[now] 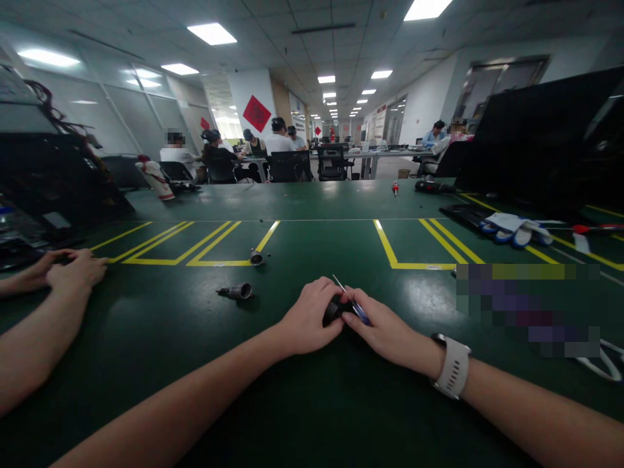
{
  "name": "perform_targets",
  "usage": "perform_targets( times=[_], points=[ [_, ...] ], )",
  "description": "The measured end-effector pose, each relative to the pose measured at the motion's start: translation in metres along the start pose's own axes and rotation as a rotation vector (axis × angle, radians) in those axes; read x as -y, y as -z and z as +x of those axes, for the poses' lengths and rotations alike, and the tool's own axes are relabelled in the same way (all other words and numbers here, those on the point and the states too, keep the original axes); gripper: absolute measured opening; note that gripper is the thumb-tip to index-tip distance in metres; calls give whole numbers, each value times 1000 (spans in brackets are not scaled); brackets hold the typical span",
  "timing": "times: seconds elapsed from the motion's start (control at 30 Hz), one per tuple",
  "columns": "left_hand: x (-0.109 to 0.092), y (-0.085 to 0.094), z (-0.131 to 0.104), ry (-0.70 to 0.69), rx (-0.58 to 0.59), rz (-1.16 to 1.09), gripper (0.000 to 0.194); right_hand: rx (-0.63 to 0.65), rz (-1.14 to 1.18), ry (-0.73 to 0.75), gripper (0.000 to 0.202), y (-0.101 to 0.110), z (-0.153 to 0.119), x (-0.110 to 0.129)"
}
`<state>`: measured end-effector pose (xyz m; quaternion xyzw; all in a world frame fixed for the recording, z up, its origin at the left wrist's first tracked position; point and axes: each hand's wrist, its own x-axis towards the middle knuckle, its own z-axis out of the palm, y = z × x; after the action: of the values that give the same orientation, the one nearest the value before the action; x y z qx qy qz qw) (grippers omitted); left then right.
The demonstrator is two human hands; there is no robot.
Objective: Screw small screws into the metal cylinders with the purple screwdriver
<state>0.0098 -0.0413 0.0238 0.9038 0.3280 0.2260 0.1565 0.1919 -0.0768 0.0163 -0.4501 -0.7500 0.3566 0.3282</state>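
My left hand (312, 318) is closed around a dark, rounded part (332, 312), mostly hidden by my fingers. Pinched in my right hand (383, 325) is a screwdriver (359, 312) with a blue, partly clear handle; its thin metal shaft points up and left across the fingers of my left hand. Both hands meet just above the green table. To their left lies a dark metal piece with a round open end and a narrow shaft (236, 291). Behind that sits a small metal cup-like part (256, 257) beside a yellow line.
A co-worker's hands (73, 266) hold something dark at the left edge. Blue-and-white gloves (517, 229), a black power tool (431, 186) and a red-handled tool (395, 188) lie toward the back right. A white bottle (156, 179) stands far left. A blurred patch covers something at right.
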Motion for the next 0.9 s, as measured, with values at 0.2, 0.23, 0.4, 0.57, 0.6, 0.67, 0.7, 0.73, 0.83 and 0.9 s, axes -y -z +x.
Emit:
perform_targets(
  times=[0.2, 0.23, 0.4, 0.57, 0.6, 0.67, 0.7, 0.73, 0.83, 0.9],
  points=[
    [-1, 7, -22, 23, -227, 89, 24, -55, -218, 112, 32, -18, 7, 5],
    [1, 9, -25, 32, -279, 116, 22, -51, -292, 129, 36, -22, 10, 8],
    [10, 28, -31, 56, -459, 282, 16, -35, -563, 245, 51, -43, 27, 17],
    [28, 50, -28, 120, -572, 408, 14, -89, -703, 318, 46, -54, 38, 16],
    [33, 54, -28, 137, -581, 421, 13, -105, -722, 312, 45, -53, 39, 16],
    [43, 61, -28, 180, -582, 443, 13, -121, -745, 262, 39, -48, 44, 14],
    [47, 64, -29, 201, -578, 453, 13, -123, -751, 217, 36, -45, 47, 13],
    [51, 67, -29, 219, -572, 462, 13, -124, -754, 165, 32, -42, 50, 12],
    [59, 75, -31, 259, -545, 488, 13, -149, -767, 42, 28, -33, 60, 7],
    [62, 80, -32, 291, -521, 516, 14, -175, -782, -1, 27, -27, 66, 2]
  ],
)
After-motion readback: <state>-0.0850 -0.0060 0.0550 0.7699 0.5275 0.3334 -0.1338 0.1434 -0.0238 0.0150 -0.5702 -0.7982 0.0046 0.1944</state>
